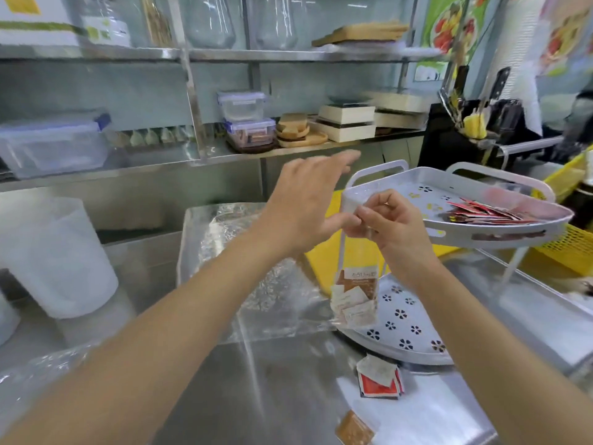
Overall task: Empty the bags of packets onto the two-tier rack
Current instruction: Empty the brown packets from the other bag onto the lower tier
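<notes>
Red packets [484, 211] already fill the rack's top tier [362, 200] at right, while the right hand [390, 226] pinches a clear bag [354, 300] of brown packets at centre, left hand [305, 200] spread wide.

Your counter [288, 390] is brushed steel, smooth with a dull sheen and streaky reflections. The rack [475, 187] looks like matt pale plastic, its trays pierced with flower-shaped holes. The bag [356, 300] you hold is thin clear film, glossy and crinkled; the packets [481, 211] on the top tray look like shiny red foil. The tub [54, 258] at your left is frosted, translucent plastic.
</notes>
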A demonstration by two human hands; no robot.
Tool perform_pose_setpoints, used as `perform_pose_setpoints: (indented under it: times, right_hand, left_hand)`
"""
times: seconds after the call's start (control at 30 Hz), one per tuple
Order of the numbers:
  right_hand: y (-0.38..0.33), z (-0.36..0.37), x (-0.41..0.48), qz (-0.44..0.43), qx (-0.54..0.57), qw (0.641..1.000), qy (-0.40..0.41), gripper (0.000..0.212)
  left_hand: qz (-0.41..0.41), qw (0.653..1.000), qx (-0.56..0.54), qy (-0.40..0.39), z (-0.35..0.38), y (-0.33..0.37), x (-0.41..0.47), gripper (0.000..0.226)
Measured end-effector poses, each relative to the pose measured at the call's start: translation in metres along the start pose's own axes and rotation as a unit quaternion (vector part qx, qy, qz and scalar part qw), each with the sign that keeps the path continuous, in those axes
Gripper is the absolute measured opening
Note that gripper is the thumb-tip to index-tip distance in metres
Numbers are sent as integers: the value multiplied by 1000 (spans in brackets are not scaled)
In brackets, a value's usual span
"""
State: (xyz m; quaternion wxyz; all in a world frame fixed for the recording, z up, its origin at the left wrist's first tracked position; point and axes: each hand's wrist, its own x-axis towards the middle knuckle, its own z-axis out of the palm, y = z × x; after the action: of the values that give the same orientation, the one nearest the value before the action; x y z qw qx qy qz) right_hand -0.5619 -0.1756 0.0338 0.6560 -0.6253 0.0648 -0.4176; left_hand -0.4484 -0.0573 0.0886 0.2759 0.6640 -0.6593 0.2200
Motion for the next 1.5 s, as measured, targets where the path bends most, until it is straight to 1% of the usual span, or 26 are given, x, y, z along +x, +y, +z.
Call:
perform_pose_setpoints:
  times: [0.03,0.07,0.1,0.13,0.2,0.27,0.37,0.5,0.53,0.6,0.67,0.8,0.83,0.93,1.03,1.07,1.17,1.2,1.27,1.37,1.5]
  right_hand:
    - [0,-7,-5,1,4,1000,2,12]
    - [-1,-13,-11,4,8,1000,6,15]
    - [-2,-20,-16,7,11,1000,11,22]
    - [-3,-27,-20,10,10,1000,19,29]
    - [-3,-42,-31,10,-7,999,36,33]
    - [-4,-56,-41,8,-35,998,49,30]
    - [-6,-75,-57,12,-78,993,92,29]
    - [3,-101,-81,51,-104,986,120,6]
    - [9,-108,-87,69,-112,983,126,5]
    - [19,-119,-98,107,-144,973,146,10]
    - [27,-129,-107,125,-168,962,178,13]
    - [29,-144,-113,65,-175,941,283,11]
    - [28,-147,-112,59,-179,937,295,11]
    - [31,-155,-110,70,-204,930,299,11]
    - [33,-165,-109,54,-223,917,326,18]
    - [33,-168,-110,61,-231,919,315,18]
    - [38,-176,-117,122,-254,927,246,12]
    - [40,-180,-122,135,-259,927,235,14]
    - [42,-188,-129,146,-272,921,238,22]
    - [45,-191,-136,139,-306,910,245,24]
    - [48,-185,-137,113,-344,895,262,22]
  left_hand:
    - [-9,999,6,-43,9,10,7,71]
    - [-23,996,12,-87,17,18,12,62]
    - [-37,992,12,-121,24,24,17,51]
    - [-48,989,4,-140,30,30,20,38]
    - [-62,985,-29,-155,39,40,24,19]
    - [-54,985,-51,-155,49,51,28,13]
    - [-19,987,-59,-147,61,67,33,13]
    - [-4,986,-93,-138,71,80,40,13]
    - [-2,987,-94,-134,74,82,42,14]
    - [-3,988,-101,-118,78,85,44,16]
    - [-7,989,-112,-101,82,87,45,17]
    - [26,993,-79,-85,92,98,44,19]
    - [31,994,-76,-79,95,100,44,20]
    - [42,994,-69,-69,107,101,43,21]
    - [74,995,-57,-30,119,105,43,23]
    - [86,995,-54,-14,122,106,44,23]
    - [100,994,-38,25,128,110,45,23]
    - [103,994,-32,36,130,109,45,25]
    - [102,993,-35,42,133,108,44,27]
    - [105,992,-41,53,134,109,44,19]
    - [97,993,-43,53,135,111,43,19]
